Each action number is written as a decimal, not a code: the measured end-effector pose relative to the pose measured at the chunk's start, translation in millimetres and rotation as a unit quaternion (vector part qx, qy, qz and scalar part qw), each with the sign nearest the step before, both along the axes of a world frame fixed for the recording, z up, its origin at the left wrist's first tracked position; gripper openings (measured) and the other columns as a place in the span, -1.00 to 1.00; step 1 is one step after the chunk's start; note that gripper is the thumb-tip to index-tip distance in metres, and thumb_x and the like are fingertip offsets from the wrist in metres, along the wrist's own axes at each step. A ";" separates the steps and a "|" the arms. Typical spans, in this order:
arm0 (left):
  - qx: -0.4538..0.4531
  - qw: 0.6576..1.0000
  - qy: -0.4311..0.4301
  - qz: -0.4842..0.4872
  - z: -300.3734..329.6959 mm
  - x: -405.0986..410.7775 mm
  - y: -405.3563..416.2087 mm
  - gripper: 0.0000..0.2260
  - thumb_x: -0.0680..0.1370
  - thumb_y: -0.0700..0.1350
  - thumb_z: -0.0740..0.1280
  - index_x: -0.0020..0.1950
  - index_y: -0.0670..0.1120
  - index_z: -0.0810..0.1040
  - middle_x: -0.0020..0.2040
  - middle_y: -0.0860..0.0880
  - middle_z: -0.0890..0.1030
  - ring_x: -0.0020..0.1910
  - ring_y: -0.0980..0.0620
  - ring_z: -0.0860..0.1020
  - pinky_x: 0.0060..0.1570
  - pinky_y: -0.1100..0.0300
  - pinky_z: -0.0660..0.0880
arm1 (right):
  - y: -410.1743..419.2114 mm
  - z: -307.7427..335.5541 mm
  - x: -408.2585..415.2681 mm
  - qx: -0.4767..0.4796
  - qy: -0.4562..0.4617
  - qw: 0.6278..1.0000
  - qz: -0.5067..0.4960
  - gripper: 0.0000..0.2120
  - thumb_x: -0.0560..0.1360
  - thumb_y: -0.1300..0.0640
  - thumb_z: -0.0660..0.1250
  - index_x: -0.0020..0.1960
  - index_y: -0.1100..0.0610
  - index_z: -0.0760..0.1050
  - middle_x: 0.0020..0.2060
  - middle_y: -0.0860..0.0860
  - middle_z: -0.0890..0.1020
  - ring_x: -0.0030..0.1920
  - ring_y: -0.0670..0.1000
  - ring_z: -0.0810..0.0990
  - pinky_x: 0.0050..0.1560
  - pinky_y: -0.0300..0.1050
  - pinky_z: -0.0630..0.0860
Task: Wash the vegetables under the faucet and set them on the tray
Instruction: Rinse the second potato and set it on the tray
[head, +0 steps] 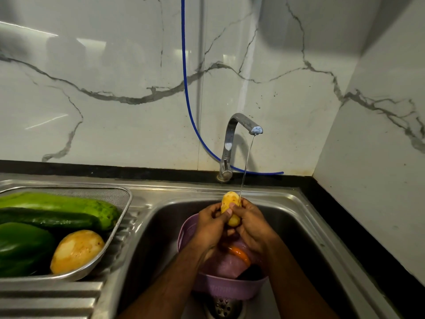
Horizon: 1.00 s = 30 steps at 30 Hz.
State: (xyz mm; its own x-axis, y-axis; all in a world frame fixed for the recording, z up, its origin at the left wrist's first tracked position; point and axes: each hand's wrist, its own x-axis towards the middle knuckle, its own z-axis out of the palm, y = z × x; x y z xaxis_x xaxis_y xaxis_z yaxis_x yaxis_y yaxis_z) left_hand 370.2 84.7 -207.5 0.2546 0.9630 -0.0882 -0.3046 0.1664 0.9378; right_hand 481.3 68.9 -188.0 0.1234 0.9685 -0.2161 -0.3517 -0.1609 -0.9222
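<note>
A yellow potato (230, 201) stands upright under the thin stream from the chrome faucet (232, 143). My left hand (210, 226) and my right hand (251, 223) both grip it from either side over the sink, with the thumbs on its front. Below them a pink colander (220, 287) holds an orange vegetable (240, 252) and something dark, partly hidden by my wrists. On the left, a steel mesh tray (124, 204) carries a light green gourd (69, 202), a dark cucumber (46, 218), a green bell pepper (20, 247) and another potato (77, 249).
The steel sink basin (305, 238) has a drain (223, 307) at the bottom. A ribbed drainboard (50, 298) lies at the left under the tray. A blue hose (186, 88) hangs down the marble wall behind the faucet. A black counter edge runs along the right.
</note>
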 end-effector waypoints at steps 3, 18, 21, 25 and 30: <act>0.005 1.000 0.009 -0.002 0.0 -0.6 -0.3 -0.78 0.60 -0.22 0.35 0.24 -0.12 0.60 0.05 -0.14 0.71 0.04 -0.15 0.69 0.10 -0.17 0.60 | 1.2 -4.6 -5.0 0.016 -0.018 0.999 -0.036 -0.78 0.68 0.08 0.28 0.28 0.12 0.53 0.11 0.31 0.68 -0.12 0.17 0.68 -0.50 -0.16 0.52; 0.002 1.000 0.029 0.010 -0.5 -1.5 0.8 -0.80 0.58 -0.21 0.39 0.20 -0.16 0.59 -0.01 -0.19 0.71 -0.02 -0.18 0.70 -0.05 -0.05 0.65 | 10.1 -9.2 -3.0 -0.012 -0.054 0.991 -0.121 -0.77 0.65 -0.04 0.32 0.23 0.04 0.56 0.07 0.16 0.70 0.08 0.22 0.71 -0.14 0.11 0.71; 0.001 1.000 0.025 0.016 -2.7 -1.9 2.3 -0.78 0.58 -0.20 0.39 0.22 -0.11 0.59 0.03 -0.16 0.71 -0.01 -0.12 0.70 -0.07 0.02 0.66 | 13.0 -11.0 -1.7 -0.014 -0.163 0.977 -0.140 -0.69 0.62 -0.14 0.32 0.23 0.03 0.58 0.06 0.10 0.70 0.08 0.15 0.70 0.11 0.25 0.67; -0.008 0.999 0.023 0.036 -2.4 1.0 1.0 -0.70 0.50 -0.23 0.49 0.21 -0.17 0.58 -0.02 -0.17 0.72 -0.01 -0.12 0.71 0.08 -0.05 0.64 | 13.1 -8.4 1.9 -0.013 -0.054 0.983 -0.177 -0.75 0.63 -0.05 0.35 0.25 0.04 0.54 0.12 0.14 0.67 0.12 0.19 0.68 0.08 0.21 0.68; 0.013 0.998 0.046 0.031 -3.5 1.7 -3.1 -0.83 0.54 -0.24 0.43 0.13 -0.19 0.64 -0.10 -0.15 0.74 -0.09 -0.11 0.69 -0.06 0.00 0.60 | 9.8 -3.6 10.1 -0.025 0.020 0.984 -0.177 -0.78 0.68 0.12 0.29 0.32 -0.01 0.47 0.22 0.18 0.55 0.18 0.25 0.62 -0.13 0.06 0.66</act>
State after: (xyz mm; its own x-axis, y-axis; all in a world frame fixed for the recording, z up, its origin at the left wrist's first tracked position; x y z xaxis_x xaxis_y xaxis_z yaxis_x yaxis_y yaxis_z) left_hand 372.0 81.6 -211.1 0.1856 0.9792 -0.0820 -0.2267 0.1239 0.9660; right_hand 491.3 78.6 -191.5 0.4410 0.8544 -0.2747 -0.4299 -0.0676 -0.9003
